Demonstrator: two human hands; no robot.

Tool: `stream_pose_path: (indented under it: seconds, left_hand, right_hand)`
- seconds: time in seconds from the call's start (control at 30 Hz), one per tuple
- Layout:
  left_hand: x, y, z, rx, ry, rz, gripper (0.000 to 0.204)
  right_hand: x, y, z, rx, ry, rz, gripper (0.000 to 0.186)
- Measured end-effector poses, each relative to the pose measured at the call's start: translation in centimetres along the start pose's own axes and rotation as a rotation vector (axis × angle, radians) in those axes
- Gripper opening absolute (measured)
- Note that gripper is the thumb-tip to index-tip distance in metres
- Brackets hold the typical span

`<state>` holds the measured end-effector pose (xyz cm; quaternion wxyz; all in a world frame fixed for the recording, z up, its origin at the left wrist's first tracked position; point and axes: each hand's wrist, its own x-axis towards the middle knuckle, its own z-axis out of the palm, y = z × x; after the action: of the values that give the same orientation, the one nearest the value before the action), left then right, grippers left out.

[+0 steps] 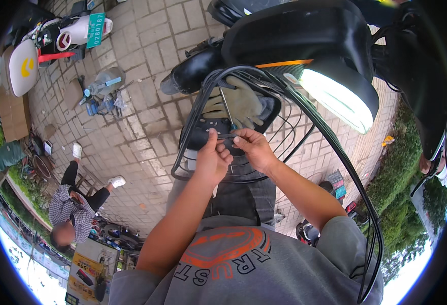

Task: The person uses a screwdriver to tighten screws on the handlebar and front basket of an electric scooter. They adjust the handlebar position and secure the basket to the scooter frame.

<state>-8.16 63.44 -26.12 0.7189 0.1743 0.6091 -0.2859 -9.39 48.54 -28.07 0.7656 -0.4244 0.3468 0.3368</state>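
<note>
head view: dark strip (226, 136) lies between left hand (214, 156) and right hand (254, 147), fingertips (212, 133) pinched on it.

Brick paving (147, 101) below, a black tray (198, 134) above it
In the tray, pale gloves (246, 101) lie bunched with a screwdriver (225, 101) slanting across them, its blue handle toward the tray's near side; on the paving at the left, a clear jug (104, 84) with a blue label sits just beside a cluster of blue bottles (99, 105) and near a brown lump (73, 94), perhaps a bag or a block, with a white scooter (48, 51) well apart, farther out
</note>
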Motion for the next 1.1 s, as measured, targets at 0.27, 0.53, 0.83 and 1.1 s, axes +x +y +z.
stream_pose_path:
  seconds: [0.27,0.53,0.83,1.1]
  left_hand:
    - [0.6,0.3,0.1,0.063,0.11,0.159,0.04]
    - [0.5,0.1,0.7,0.136,0.16,0.206,0.04]
    - [0.3,0.0,2.1,0.082,0.009,0.201,0.046]
    - [0.0,-0.2,3.2,0.094,-0.044,0.225,0.046]
  right_hand:
    - [2.9,2.9,-1.3,-0.964,0.492,-0.411,0.042]
    - [3.6,1.8,0.6,-1.367,0.443,-0.471,0.025]
    - [-8.4,-0.8,1.6,-0.822,0.303,-0.249,0.017]
    - [-11.2,-0.4,5.6,-0.364,0.224,0.165,0.027]
